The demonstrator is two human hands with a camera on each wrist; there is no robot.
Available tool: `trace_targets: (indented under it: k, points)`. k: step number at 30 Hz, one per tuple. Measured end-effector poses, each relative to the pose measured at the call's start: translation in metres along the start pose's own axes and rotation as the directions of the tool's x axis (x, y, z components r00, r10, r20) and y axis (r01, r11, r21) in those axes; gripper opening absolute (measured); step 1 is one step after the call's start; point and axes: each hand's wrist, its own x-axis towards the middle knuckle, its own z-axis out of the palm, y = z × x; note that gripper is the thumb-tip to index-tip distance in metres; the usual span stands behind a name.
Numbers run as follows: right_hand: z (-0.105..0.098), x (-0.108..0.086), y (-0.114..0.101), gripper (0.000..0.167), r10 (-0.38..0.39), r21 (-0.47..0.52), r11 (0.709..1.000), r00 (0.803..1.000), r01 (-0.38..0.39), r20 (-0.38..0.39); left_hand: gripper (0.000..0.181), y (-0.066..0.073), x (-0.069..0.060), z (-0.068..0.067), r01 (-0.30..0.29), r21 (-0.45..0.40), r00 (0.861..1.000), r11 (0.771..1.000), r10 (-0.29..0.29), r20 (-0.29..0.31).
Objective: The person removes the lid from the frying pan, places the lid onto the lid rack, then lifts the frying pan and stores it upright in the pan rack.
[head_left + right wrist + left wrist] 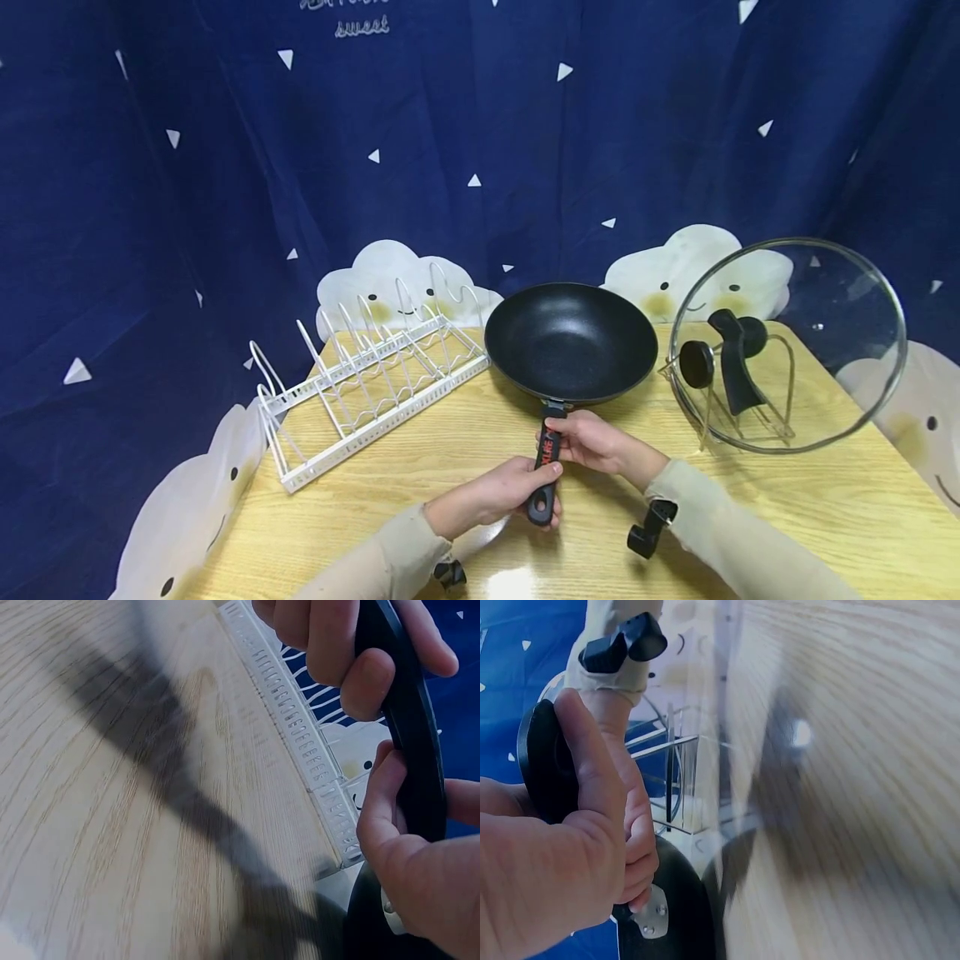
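A black wok (572, 342) with a long black handle stands in the middle of the head view, its dark inside facing up and its handle toward me. My left hand (517, 487) grips the handle's end, near the hanging hole, thumb on top. Closer to the bowl, my right hand (592, 442) holds the same handle, its thumb on the red lettering. In the right wrist view the handle (409, 727) is above the wood and casts a shadow there. Whether the wok's base touches the table cannot be made out.
To the left stands a white wire rack (375, 400) with upright loops, close to the wok's rim. A glass lid (847, 367) with a black knob leans upright in a wire stand (789, 392) on the right. All are on a wooden table (600, 542) before a blue curtain (450, 100).
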Motion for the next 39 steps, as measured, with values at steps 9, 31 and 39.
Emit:
trace_targets:
  k: [9, 31, 39]
  points:
    - [-0.006, -0.005, -0.002, 0.031, -0.005, -0.020, 1.000, 1.000, 0.005, -0.003, 0.030, 0.001, 0.007, 0.010, -0.010, -0.029, 1.000, 1.000, 0.010, -0.018]
    - [-0.014, -0.013, -0.004, 0.034, 0.015, 0.109, 0.994, 0.997, -0.023, 0.072, 0.029, -0.001, 0.018, 0.038, -0.005, -0.117, 0.990, 0.993, -0.012, -0.144]
    - [-0.015, -0.016, -0.008, 0.024, 0.036, 0.244, 0.968, 0.992, -0.065, 0.120, 0.031, -0.002, 0.023, 0.045, -0.015, -0.170, 0.989, 0.985, -0.010, -0.144]
